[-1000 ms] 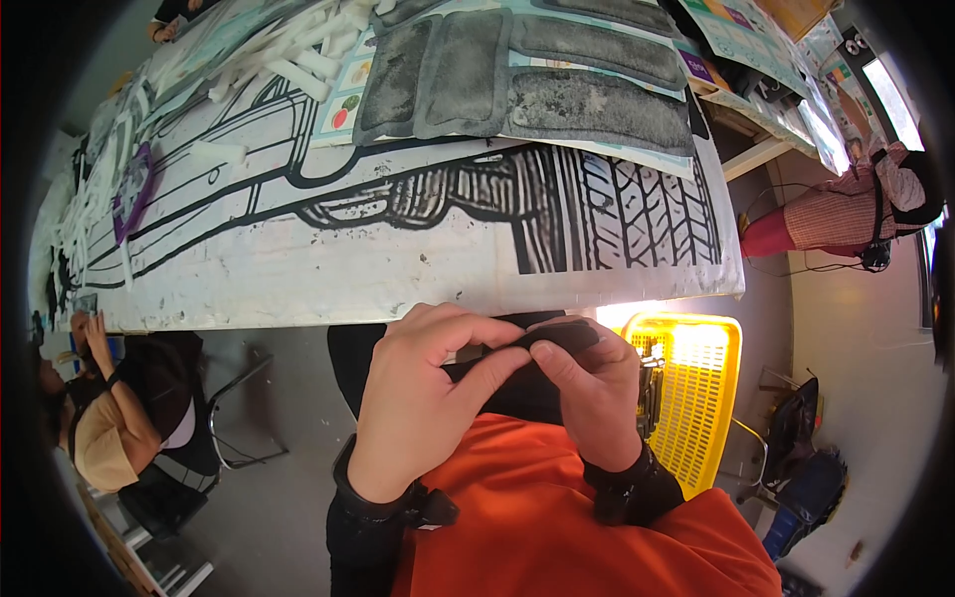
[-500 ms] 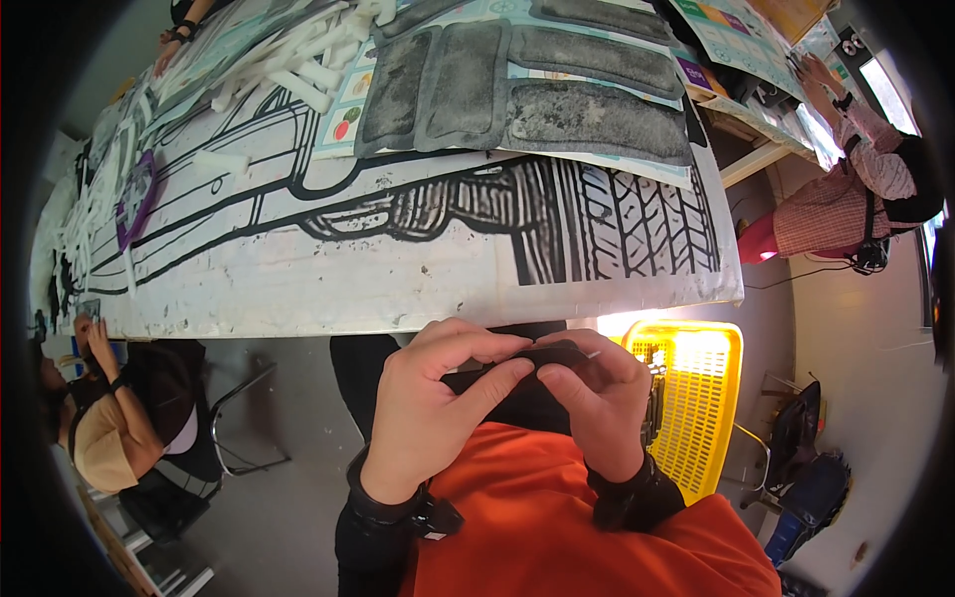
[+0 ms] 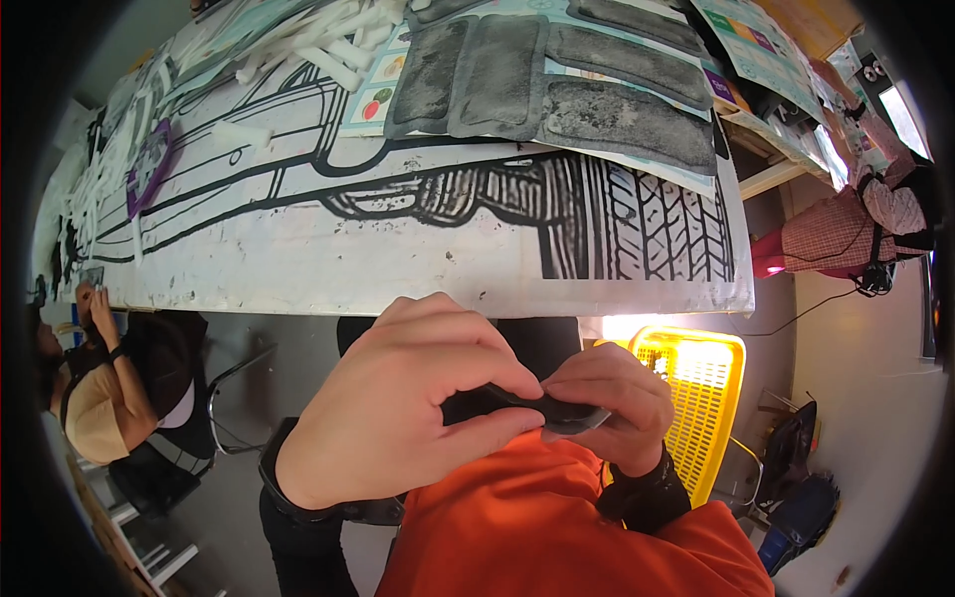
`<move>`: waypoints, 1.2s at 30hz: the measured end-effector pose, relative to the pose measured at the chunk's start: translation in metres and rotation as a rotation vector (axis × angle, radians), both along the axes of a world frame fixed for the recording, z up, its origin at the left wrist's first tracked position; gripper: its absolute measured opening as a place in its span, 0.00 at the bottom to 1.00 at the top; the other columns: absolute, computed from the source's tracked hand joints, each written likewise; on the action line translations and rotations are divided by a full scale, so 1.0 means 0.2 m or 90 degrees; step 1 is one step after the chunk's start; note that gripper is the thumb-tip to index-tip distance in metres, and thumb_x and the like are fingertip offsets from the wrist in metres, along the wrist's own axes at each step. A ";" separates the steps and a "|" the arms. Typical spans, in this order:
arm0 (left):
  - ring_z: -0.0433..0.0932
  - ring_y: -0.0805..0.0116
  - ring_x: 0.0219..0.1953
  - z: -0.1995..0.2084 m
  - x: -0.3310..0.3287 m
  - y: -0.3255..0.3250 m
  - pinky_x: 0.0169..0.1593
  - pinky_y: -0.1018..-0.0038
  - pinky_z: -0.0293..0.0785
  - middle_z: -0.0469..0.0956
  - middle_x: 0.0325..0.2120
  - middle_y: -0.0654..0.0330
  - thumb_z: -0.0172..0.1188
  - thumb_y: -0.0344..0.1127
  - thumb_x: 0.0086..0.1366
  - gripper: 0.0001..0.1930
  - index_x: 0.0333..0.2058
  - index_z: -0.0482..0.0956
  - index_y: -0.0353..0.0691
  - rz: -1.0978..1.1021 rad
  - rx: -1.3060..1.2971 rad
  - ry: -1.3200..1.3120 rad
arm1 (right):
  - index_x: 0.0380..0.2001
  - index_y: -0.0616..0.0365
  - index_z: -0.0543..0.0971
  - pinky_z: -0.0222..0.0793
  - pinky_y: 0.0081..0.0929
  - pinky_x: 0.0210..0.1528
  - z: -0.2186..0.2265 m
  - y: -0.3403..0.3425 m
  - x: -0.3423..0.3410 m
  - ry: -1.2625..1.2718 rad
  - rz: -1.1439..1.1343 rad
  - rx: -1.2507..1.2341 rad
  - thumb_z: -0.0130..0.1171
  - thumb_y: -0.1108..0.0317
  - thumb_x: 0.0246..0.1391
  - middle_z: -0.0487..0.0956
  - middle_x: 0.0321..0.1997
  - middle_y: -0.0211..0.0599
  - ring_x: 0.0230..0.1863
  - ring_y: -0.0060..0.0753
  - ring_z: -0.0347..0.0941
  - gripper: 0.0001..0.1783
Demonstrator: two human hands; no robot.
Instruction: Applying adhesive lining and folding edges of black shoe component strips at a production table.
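Observation:
A small black flat piece (image 3: 575, 416) is held between my two hands over my orange apron, just off the table's near edge. My left hand (image 3: 408, 383) pinches it with the thumb below and the fingers above, the back of the hand toward me. On the right, my right hand (image 3: 622, 398) grips the other end, fingers over the top. Part of the piece is hidden inside the left palm, and its exact kind is not clear. Beyond, on the table, lie several dark grey, padded-looking rectangular pieces (image 3: 502, 80) on printed sheets.
The white table cover (image 3: 418, 261) carries a black line drawing. White strips (image 3: 333, 60) lie heaped at the back left, near a purple object (image 3: 149, 169). A yellow basket (image 3: 738, 398) stands at right. One person (image 3: 114, 418) sits at left; another (image 3: 821, 244) is at far right.
My left hand has come closer and turned, its back now covering more of the view. The black piece has tilted, and more of it shows by the right fingers. The view has shifted slightly.

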State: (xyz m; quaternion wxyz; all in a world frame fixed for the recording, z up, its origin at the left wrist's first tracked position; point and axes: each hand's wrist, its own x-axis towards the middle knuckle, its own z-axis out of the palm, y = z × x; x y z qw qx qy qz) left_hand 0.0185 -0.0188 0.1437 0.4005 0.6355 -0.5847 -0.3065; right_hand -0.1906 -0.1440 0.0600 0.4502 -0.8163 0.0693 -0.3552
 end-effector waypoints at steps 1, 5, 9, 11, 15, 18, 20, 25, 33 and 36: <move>0.80 0.62 0.38 0.01 0.00 0.00 0.47 0.69 0.72 0.84 0.32 0.61 0.77 0.30 0.50 0.11 0.34 0.89 0.42 -0.010 0.002 -0.011 | 0.40 0.60 0.85 0.80 0.33 0.40 0.01 0.01 0.00 0.006 0.004 0.001 0.81 0.70 0.36 0.85 0.39 0.40 0.38 0.42 0.83 0.24; 0.80 0.62 0.38 0.01 -0.01 0.01 0.47 0.69 0.72 0.83 0.30 0.63 0.78 0.33 0.50 0.10 0.32 0.88 0.45 -0.027 0.002 -0.039 | 0.40 0.61 0.85 0.80 0.34 0.41 0.00 0.01 0.01 0.011 0.028 -0.015 0.79 0.72 0.38 0.86 0.39 0.40 0.38 0.42 0.83 0.22; 0.80 0.63 0.37 0.02 -0.01 0.00 0.46 0.68 0.72 0.83 0.30 0.65 0.77 0.33 0.51 0.08 0.32 0.88 0.46 -0.062 0.027 -0.060 | 0.39 0.62 0.85 0.80 0.34 0.41 0.00 0.01 0.01 0.020 0.042 -0.017 0.78 0.71 0.38 0.86 0.40 0.40 0.39 0.41 0.83 0.21; 0.80 0.63 0.37 0.01 -0.01 -0.01 0.45 0.68 0.73 0.82 0.29 0.66 0.76 0.34 0.52 0.07 0.31 0.88 0.46 -0.068 0.005 -0.083 | 0.39 0.62 0.85 0.80 0.34 0.41 0.00 0.01 0.02 0.007 0.041 -0.016 0.78 0.71 0.38 0.85 0.39 0.41 0.38 0.41 0.83 0.21; 0.79 0.61 0.36 0.00 -0.01 -0.01 0.45 0.67 0.73 0.82 0.29 0.66 0.75 0.33 0.52 0.07 0.30 0.87 0.46 -0.076 0.002 -0.086 | 0.39 0.62 0.85 0.80 0.34 0.40 -0.02 0.02 0.02 0.009 0.043 -0.005 0.79 0.70 0.39 0.85 0.38 0.41 0.38 0.41 0.83 0.21; 0.78 0.59 0.36 -0.01 0.00 -0.03 0.44 0.66 0.74 0.80 0.29 0.64 0.73 0.31 0.55 0.06 0.32 0.85 0.43 -0.089 -0.005 -0.091 | 0.39 0.63 0.85 0.80 0.33 0.40 -0.02 0.03 0.02 0.002 0.044 -0.004 0.79 0.70 0.38 0.84 0.38 0.42 0.38 0.41 0.83 0.21; 0.78 0.57 0.37 -0.03 0.00 -0.05 0.43 0.64 0.74 0.79 0.31 0.60 0.69 0.29 0.58 0.05 0.34 0.83 0.41 -0.109 -0.008 -0.100 | 0.38 0.62 0.84 0.79 0.32 0.39 -0.02 0.03 0.02 0.008 0.042 0.026 0.81 0.70 0.38 0.84 0.37 0.42 0.37 0.41 0.82 0.22; 0.79 0.55 0.37 -0.08 -0.01 -0.08 0.42 0.64 0.74 0.79 0.32 0.58 0.64 0.29 0.64 0.05 0.38 0.81 0.37 -0.094 0.008 -0.034 | 0.38 0.64 0.84 0.78 0.31 0.38 -0.01 0.04 -0.01 0.041 0.038 0.125 0.82 0.70 0.39 0.84 0.37 0.44 0.36 0.42 0.82 0.22; 0.82 0.68 0.37 -0.11 -0.13 0.06 0.41 0.75 0.72 0.85 0.36 0.59 0.71 0.29 0.61 0.14 0.46 0.86 0.37 0.126 0.089 0.153 | 0.39 0.67 0.82 0.76 0.28 0.44 -0.03 0.08 -0.01 0.086 0.000 0.404 0.76 0.78 0.46 0.84 0.40 0.44 0.40 0.33 0.81 0.16; 0.81 0.71 0.35 -0.16 -0.17 0.05 0.40 0.76 0.72 0.85 0.33 0.60 0.74 0.29 0.57 0.12 0.41 0.88 0.38 0.190 0.078 0.162 | 0.42 0.69 0.81 0.75 0.27 0.50 -0.05 0.09 -0.01 0.059 -0.006 0.515 0.72 0.81 0.51 0.84 0.44 0.44 0.45 0.30 0.80 0.15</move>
